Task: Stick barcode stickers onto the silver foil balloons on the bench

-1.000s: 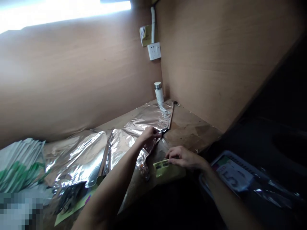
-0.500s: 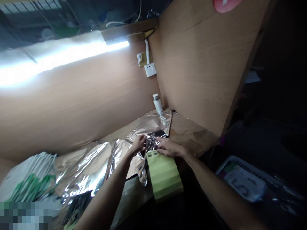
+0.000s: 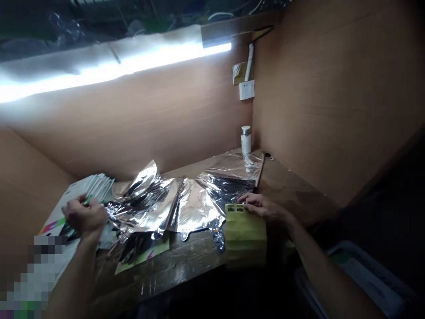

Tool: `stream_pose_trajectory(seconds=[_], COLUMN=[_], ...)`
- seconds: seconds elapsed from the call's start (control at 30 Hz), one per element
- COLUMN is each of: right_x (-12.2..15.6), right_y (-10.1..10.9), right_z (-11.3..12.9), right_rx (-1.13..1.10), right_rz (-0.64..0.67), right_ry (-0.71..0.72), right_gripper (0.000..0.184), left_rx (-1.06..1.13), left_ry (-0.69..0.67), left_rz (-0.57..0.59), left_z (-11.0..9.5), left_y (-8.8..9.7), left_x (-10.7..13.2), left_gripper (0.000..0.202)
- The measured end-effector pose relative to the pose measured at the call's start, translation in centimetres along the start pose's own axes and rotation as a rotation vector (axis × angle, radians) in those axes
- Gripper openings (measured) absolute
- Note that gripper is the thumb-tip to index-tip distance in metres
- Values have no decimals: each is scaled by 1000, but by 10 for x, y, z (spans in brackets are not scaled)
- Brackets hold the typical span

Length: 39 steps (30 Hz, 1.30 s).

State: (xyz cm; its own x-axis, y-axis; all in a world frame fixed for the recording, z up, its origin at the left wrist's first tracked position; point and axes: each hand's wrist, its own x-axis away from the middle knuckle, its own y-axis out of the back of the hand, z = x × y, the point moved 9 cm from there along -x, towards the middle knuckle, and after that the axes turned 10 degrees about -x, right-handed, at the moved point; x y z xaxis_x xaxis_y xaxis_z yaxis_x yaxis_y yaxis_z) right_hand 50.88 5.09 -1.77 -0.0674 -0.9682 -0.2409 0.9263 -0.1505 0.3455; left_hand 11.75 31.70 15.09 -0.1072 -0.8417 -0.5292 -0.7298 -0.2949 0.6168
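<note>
My left hand [image 3: 85, 215] is raised over the left end of the table, fingers curled closed and slightly blurred. What it holds, if anything, I cannot make out. The crumpled left end of a shiny silver film [image 3: 195, 206] reaches close to its knuckles. My right hand [image 3: 262, 207] grips the top edge of a yellow paper packet [image 3: 246, 237] with two small dark printed blocks. The packet hangs down over the table's front edge.
White sheets or bags with green parts [image 3: 96, 186] are stacked at the left. A yellow-green sheet [image 3: 146, 257] lies partly under the film. A white bottle [image 3: 245, 141] stands in the back corner below a wall socket [image 3: 247, 90]. A tray [image 3: 365, 270] is at lower right.
My left hand has left the packet's top and moved far left. The film's left part has lifted and crumpled. My right hand stays at the packet; the view has turned left.
</note>
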Motion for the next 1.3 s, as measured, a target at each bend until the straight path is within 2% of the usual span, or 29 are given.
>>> stream_pose_trajectory(seconds=[0.03, 0.07, 0.1, 0.13, 0.17, 0.2, 0.23, 0.3, 0.4, 0.5, 0.6, 0.73, 0.8, 0.9, 1.0, 1.1, 1.2, 1.3], right_x=[1, 2, 1, 0, -2, -4, -6, -9, -9, -4, 2, 5, 3, -6, -15, -16, -12, -5], right_y=[-9, -20, -31, -42, -53, -63, -72, -84, -95, -110, -124, -132, -131, -129, -127, -127, -132, -136], right_z=[15, 29, 43, 55, 65, 72, 76, 77, 76, 78, 83, 85, 84, 74, 63, 60, 60, 64], right_rx=[-92, -164, -202, -200, -181, -149, -100, 64, 402, 624, 697, 626, 541, 404, 231, 141, 198, 367], right_rz=[26, 50, 70, 85, 96, 103, 103, 56, -91, -170, -193, -203, -228, -219, -189, -186, -169, -219], right_ry=[6, 13, 27, 46, 67, 89, 112, 148, 218, 330, 470, 577, 567, 435, 262, 180, 201, 307], right_gripper=[36, 35, 33, 32, 32, 33, 33, 29, 21, 30, 37, 34, 32, 36, 26, 22, 26, 31], left_rx=[-2, 29, 137, 255, 324, 362, 398, 407, 352, 308, 279, 252, 252, 264, 339, 438, 371, 262], left_ry=[-31, -88, -151, -198, -223, -224, -216, -177, -149, -148, -124, -105, -99, -91, -73, -95, -101, -110], left_rz=[-107, -113, 113, 395, 606, 713, 760, 721, 612, 589, 556, 527, 522, 530, 610, 693, 637, 553], left_z=[-12, -28, -48, -68, -85, -97, -103, -101, -84, -71, -65, -59, -54, -48, -45, -51, -50, -48], left_y=[0, -10, -42, -78, -105, -124, -137, -151, -157, -160, -157, -154, -154, -154, -157, -158, -158, -160], left_x=[19, 41, 67, 99, 133, 160, 179, 197, 197, 195, 194, 195, 195, 194, 196, 201, 203, 205], left_gripper=[27, 27, 29, 33, 34, 34, 35, 41, 43, 43, 45, 47, 47, 47, 45, 38, 38, 40])
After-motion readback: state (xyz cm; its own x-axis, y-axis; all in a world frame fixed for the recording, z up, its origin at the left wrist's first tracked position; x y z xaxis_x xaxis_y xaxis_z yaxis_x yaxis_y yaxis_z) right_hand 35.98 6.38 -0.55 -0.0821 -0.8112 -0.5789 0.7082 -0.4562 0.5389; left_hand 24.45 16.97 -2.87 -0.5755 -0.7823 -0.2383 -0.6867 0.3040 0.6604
